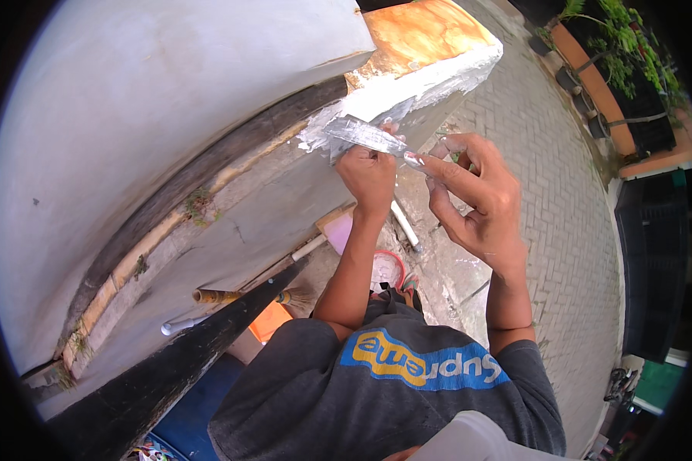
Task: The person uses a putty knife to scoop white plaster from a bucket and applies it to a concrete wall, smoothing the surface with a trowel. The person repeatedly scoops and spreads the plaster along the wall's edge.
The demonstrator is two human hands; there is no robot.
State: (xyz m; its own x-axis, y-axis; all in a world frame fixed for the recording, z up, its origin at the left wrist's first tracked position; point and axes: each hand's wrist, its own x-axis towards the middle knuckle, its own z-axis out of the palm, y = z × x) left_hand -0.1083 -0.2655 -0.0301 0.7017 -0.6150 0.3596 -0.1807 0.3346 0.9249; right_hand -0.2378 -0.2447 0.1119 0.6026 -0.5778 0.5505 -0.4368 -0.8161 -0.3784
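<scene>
A putty knife [365, 136] with a white-smeared metal blade lies across the top of my left hand. My right hand [480, 196] pinches its near end, with the thumb and fingers bent and whitish smears on the fingertips. My left hand [369, 177] is closed just below the blade, its fingers curled away from view. A flat grey edge shows beside that fist, but what it grips is mostly hidden. Right beyond both hands, wet white putty [388, 96] coats the edge of a masonry ledge [430, 34] with an orange-brown stained top.
A grey wall [184, 92] curves along the left above a weathered ledge with small weeds. Below stand a red-rimmed bucket [400, 265], a white pipe [405, 227], a broom [296, 298] and a dark slanting beam [184, 346]. Potted plants [569, 79] line the paved lane [546, 192].
</scene>
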